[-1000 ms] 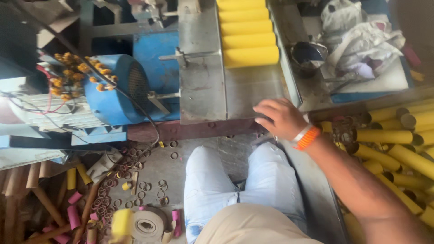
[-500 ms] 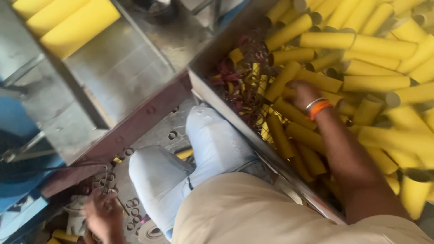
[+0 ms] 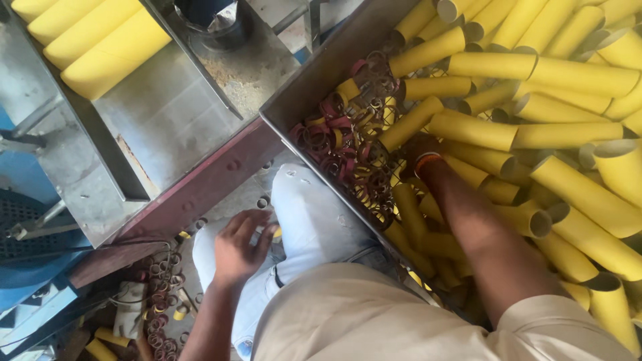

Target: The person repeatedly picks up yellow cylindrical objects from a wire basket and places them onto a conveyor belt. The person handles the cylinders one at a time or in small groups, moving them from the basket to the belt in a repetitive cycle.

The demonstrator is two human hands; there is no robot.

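Note:
My right hand is pushed down into a heap of yellow cardboard tubes in a metal bin on my right. Its fingers are hidden under the tubes; only the wrist with an orange band and the forearm show. Small red and yellow rings lie in the bin's near corner, just left of that hand. My left hand rests on my left thigh in light jeans, fingers spread and holding nothing.
A steel machine table at upper left carries three thick yellow tubes. A dark red beam edges it. A blue machine stands far left. Loose rings litter the floor below.
My left hand has come up from the floor rings onto my thigh. My right hand has sunk deeper among the yellow tubes. The view has shifted slightly right.

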